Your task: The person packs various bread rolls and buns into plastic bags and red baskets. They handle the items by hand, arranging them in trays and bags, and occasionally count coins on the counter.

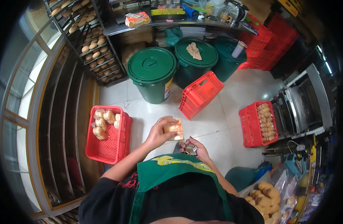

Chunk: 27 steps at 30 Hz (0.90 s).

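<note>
The front green bin (152,76) is smooth plastic with a round, ridged lid; on the person's side of it, above pale glossy floor tiles (141,115), are a flat, rectangular cream-and-orange piece (177,128) and a roundish dark metallic-looking object (190,149). Left of the bin, a red lattice crate (103,152) holds rounded bread in clear bags (108,116); right of it, a tilted red crate (202,94) stands between the hands and the bins behind. Farther right, another red crate (248,127) carries rows of rolls (266,123). Behind the bin runs a tabletop (171,23). The left hand (158,132) pinches the flat piece between bent fingers and thumb; the right hand's (200,148) fingers curl around the dark object, whose kind I cannot tell.
</note>
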{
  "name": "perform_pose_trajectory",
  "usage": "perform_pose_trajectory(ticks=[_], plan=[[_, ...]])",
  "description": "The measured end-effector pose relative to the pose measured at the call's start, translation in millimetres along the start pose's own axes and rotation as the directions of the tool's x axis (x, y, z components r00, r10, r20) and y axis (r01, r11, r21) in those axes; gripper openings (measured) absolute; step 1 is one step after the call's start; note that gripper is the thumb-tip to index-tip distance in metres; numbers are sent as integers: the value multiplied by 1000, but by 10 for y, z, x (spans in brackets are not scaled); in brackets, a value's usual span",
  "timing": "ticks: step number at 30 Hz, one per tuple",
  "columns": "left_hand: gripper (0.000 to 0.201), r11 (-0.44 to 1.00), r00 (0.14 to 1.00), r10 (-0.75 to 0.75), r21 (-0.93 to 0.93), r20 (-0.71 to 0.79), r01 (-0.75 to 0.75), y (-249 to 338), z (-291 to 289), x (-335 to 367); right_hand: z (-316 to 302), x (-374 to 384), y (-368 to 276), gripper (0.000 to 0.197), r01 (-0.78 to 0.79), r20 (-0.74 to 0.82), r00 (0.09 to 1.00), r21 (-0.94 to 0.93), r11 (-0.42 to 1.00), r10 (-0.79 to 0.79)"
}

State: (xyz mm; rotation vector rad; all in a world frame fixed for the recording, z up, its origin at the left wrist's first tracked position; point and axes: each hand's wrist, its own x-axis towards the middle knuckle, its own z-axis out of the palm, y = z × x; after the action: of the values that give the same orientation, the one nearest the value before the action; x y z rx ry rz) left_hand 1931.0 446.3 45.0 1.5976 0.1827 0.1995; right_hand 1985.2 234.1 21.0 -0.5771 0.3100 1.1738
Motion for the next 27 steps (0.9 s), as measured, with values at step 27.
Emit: perform_pose_trajectory(ticks=[27], plan=[[42, 998, 996, 11, -58, 84, -6, 96, -1161, 5526, 1593, 3918, -4120, 29, 82, -121, 989, -7, 997, -82]])
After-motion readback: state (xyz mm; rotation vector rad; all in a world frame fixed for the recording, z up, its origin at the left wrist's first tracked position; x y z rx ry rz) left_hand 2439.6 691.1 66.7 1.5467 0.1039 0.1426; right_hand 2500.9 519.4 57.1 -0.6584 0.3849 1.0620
